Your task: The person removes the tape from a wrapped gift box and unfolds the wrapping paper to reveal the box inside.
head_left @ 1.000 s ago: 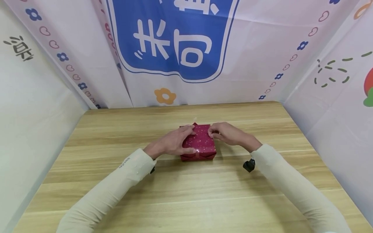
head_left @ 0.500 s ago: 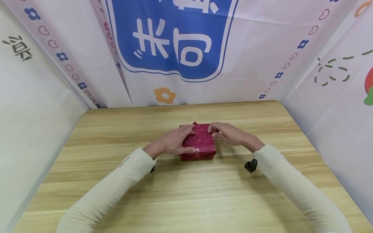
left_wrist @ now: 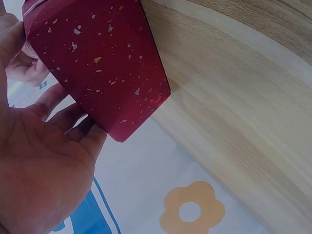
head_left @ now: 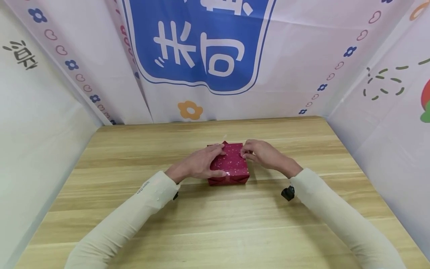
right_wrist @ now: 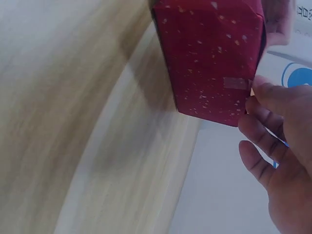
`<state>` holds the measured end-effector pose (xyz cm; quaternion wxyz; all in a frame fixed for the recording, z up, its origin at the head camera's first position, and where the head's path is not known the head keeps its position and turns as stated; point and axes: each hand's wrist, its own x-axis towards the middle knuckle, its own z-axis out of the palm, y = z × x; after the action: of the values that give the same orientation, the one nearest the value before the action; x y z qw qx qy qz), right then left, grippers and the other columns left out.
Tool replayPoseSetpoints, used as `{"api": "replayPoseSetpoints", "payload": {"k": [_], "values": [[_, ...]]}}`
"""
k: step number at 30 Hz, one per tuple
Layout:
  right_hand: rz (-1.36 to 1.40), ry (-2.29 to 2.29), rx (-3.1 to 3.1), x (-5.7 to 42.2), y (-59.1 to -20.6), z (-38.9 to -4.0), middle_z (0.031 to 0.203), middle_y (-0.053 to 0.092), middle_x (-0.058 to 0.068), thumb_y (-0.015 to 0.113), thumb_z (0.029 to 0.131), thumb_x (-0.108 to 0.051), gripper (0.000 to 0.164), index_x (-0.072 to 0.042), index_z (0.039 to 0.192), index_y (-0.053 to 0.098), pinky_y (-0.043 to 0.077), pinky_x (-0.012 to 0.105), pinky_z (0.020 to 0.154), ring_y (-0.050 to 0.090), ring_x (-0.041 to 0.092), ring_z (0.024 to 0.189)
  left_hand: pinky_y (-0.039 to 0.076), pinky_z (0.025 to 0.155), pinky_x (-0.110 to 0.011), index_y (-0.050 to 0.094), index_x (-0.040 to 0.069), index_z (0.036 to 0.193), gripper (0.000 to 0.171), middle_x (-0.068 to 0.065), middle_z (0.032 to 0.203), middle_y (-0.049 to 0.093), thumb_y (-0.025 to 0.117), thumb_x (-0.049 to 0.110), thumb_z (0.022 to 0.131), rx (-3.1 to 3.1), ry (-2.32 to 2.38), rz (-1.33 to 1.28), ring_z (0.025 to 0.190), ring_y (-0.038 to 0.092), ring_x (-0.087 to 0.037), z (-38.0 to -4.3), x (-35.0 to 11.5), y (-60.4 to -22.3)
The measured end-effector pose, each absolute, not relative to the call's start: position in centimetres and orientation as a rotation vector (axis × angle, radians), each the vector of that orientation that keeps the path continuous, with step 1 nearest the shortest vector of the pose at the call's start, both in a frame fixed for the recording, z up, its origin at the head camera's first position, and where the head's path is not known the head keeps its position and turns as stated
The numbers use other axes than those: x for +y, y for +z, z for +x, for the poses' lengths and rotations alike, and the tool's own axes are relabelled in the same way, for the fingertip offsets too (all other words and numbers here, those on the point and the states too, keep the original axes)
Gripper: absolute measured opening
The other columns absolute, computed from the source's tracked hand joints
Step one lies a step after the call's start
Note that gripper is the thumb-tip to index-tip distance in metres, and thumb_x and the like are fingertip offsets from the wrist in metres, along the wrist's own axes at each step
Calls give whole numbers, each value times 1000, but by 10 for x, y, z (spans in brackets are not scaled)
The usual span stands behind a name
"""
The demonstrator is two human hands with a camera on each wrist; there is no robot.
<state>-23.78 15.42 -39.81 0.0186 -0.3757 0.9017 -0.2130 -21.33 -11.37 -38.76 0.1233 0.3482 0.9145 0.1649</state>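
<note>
A gift box [head_left: 230, 161] wrapped in dark red speckled paper sits near the middle of the table. My left hand [head_left: 203, 163] rests across its left side, fingers spread on the top and thumb near the front edge. At the right edge, my right hand [head_left: 263, 152] has its thumb and curled index finger together. The right wrist view shows a short strip of clear tape [right_wrist: 236, 83] on the box's side; the right thumb and index finger pinch at its end by the edge. Beneath the left palm, part of the top is hidden.
The wooden table [head_left: 215, 228] runs back to a printed white cloth [head_left: 285, 71], with more cloth on both sides. A small paper point [head_left: 225, 142] sticks up at the box's far edge. A black wrist camera [head_left: 287, 193] hangs under the right cuff.
My right fingertips parted slightly half a second ago and have come together again at the box's right edge. The left hand and the box stay in place.
</note>
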Motion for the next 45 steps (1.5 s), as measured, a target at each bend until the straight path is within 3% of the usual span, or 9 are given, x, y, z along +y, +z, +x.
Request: {"api": "replayPoseSetpoints", "payload": {"k": [6, 16, 22, 27, 31, 38, 45], "values": [[-1122, -656, 2751, 153, -403, -235, 103, 60, 3, 53, 101, -12, 14, -10, 109, 64, 54, 33, 87, 59, 14, 91, 30, 120, -45, 42, 12, 146, 75, -12, 162, 25, 67, 52, 88, 2667, 484, 1015, 148, 30, -30, -213, -114, -388], [-1102, -879, 2574, 157, -408, -238, 94, 51, 4, 43, 104, -11, 14, -11, 96, 55, 46, 31, 80, 47, 15, 87, 30, 120, -45, 42, 12, 146, 75, -12, 163, 24, 67, 52, 88, 2671, 470, 1008, 149, 28, -30, -213, -112, -388], [-1111, -1012, 2507, 161, -413, -239, 95, 52, 5, 43, 104, -10, 12, -10, 96, 53, 45, 28, 79, 48, 16, 89, 29, 120, -45, 41, 12, 147, 75, -13, 163, 24, 66, 53, 89, 2666, 474, 1015, 149, 27, -29, -213, -112, -389], [-1076, -1111, 2451, 163, -414, -239, 101, 57, 7, 47, 102, -8, 6, -8, 105, 53, 51, 38, 88, 57, 20, 100, 29, 120, -45, 42, 12, 146, 74, -13, 163, 24, 66, 52, 88, 2676, 462, 1009, 149, 28, -30, -213, -113, -388], [-1064, -1104, 2457, 164, -413, -239, 109, 62, 7, 50, 102, -8, 13, -8, 114, 55, 52, 42, 90, 60, 22, 105, 29, 120, -45, 42, 11, 146, 75, -13, 162, 25, 66, 52, 88, 2677, 450, 1014, 148, 28, -30, -214, -113, -387], [-1074, -1083, 2500, 163, -414, -240, 99, 63, 2, 53, 100, -9, 9, -12, 103, 62, 51, 32, 81, 60, 20, 96, 30, 120, -45, 42, 12, 146, 75, -13, 163, 24, 66, 52, 88, 2671, 450, 1000, 149, 28, -31, -213, -113, -387], [-1055, -1129, 2471, 164, -416, -239, 101, 61, 3, 49, 102, -10, 10, -12, 100, 58, 49, 41, 87, 57, 20, 100, 29, 120, -45, 42, 11, 147, 75, -13, 162, 24, 66, 52, 89, 2673, 455, 1017, 149, 27, -30, -213, -113, -388]]}}
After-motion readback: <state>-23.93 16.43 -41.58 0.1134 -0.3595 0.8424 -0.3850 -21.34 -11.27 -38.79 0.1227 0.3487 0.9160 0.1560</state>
